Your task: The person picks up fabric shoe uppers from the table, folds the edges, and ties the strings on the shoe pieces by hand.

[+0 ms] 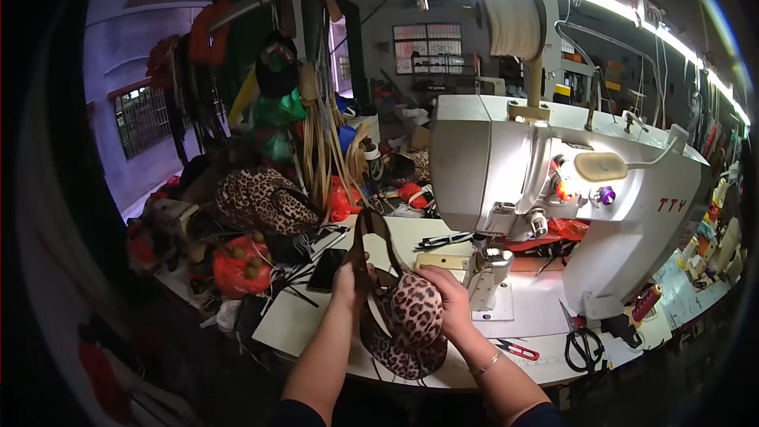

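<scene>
A leopard-print cap (415, 312) with a curved brim is held over the white table, in front of the sewing machine (490, 166). My right hand (449, 296) grips the cap's right side, thumb and fingers closed on its edge. On the other side, my left hand (350, 281) is closed around a dark brown band (370, 229) that loops up from the cap. Part of the left fingers is hidden behind the band. The machine's needle area (490, 269) stands just right of my right hand. A black phone (326, 270) lies beside my left hand.
Black scissors (583, 348) and red-handled thread snips (518, 349) lie at the right front. More leopard-print pieces (265, 199) pile up on the left, near a red bag (241, 265) with round fruit. A white thread spool (514, 20) tops the machine.
</scene>
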`<state>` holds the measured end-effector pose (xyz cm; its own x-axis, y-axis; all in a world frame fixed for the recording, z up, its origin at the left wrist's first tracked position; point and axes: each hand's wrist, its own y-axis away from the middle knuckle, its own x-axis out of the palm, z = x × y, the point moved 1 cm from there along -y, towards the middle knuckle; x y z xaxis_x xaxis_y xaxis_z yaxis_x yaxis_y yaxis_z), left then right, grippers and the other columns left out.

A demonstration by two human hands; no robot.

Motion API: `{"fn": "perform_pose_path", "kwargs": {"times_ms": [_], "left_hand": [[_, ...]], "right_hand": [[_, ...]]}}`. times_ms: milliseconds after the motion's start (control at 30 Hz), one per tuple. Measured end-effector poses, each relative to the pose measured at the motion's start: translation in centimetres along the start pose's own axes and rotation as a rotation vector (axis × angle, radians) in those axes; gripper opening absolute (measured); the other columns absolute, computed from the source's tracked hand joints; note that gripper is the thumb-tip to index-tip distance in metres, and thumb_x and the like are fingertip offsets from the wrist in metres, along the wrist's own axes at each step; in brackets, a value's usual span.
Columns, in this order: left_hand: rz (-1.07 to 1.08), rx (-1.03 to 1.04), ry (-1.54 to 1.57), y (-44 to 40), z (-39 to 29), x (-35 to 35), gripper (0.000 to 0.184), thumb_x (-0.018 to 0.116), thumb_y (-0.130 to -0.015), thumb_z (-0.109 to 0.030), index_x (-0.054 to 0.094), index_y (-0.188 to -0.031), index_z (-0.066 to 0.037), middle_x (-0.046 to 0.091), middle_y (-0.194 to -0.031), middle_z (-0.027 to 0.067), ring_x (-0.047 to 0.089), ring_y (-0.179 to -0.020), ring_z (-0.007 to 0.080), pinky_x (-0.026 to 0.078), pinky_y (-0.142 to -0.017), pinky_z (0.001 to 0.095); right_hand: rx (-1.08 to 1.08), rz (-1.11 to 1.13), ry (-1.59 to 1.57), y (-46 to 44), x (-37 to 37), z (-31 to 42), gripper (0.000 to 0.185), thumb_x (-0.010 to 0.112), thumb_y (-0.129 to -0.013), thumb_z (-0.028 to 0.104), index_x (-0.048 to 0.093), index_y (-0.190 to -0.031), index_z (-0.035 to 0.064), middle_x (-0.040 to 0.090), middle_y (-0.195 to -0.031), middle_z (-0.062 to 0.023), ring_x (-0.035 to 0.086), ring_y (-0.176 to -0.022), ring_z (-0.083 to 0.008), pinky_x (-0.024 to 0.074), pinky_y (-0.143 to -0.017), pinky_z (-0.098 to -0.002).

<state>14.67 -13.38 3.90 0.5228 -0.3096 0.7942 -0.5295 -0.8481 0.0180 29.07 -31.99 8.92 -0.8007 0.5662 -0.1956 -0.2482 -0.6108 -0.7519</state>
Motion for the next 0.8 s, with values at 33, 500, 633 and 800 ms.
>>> {"fn": "perform_pose_path", "kwargs": {"times_ms": [33,500,633,800], "left_hand": [[-0.037,0.001,-0.054,0.3,-1.3,-0.2,0.012,0.056,-0.093,-0.018,0.055,-0.098,-0.007,0.053,-0.079,-0.0013,0.054,-0.066,0.0129,0.046,-0.054,0.0244],[-0.192,0.835,-1.526,5.5,2.1,-4.4,0.030,0.063,-0.086,-0.016,0.060,-0.112,-0.001,0.060,-0.107,0.0167,0.057,-0.102,0.0355,0.045,-0.089,0.0414],[0.094,0.744,-1.653,13.0,4.7,0.0,0.033,0.063,-0.084,-0.013,0.058,-0.115,-0.003,0.057,-0.114,0.0144,0.050,-0.110,0.0344,0.040,-0.094,0.0415],[0.100,0.726,-1.730,16.0,7.2,-0.8,0.051,0.063,-0.084,-0.014,0.046,-0.130,0.000,0.062,-0.102,0.0109,0.053,-0.107,0.0306,0.038,-0.094,0.0413]], "right_hand": [[-0.009,0.003,-0.004,-0.4,0.3,-0.1,0.037,0.069,-0.074,0.002,0.063,-0.111,0.0012,0.063,-0.110,-0.0141,0.061,-0.105,-0.0271,0.0469,-0.091,-0.0323],[0.245,0.480,0.603,5.9,-2.2,-1.7,0.030,0.057,-0.077,0.004,0.066,-0.105,0.0064,0.065,-0.100,-0.0169,0.062,-0.092,-0.0356,0.0510,-0.080,-0.0399],[0.051,0.199,0.595,8.4,-3.0,1.0,0.028,0.058,-0.075,-0.001,0.066,-0.101,0.0040,0.065,-0.093,-0.0142,0.061,-0.083,-0.0336,0.0510,-0.074,-0.0392],[-0.111,0.380,0.386,14.8,-0.9,4.0,0.035,0.078,-0.072,0.024,0.062,-0.098,0.0076,0.057,-0.079,-0.0067,0.054,-0.071,-0.0247,0.0407,-0.061,-0.0352]]}}
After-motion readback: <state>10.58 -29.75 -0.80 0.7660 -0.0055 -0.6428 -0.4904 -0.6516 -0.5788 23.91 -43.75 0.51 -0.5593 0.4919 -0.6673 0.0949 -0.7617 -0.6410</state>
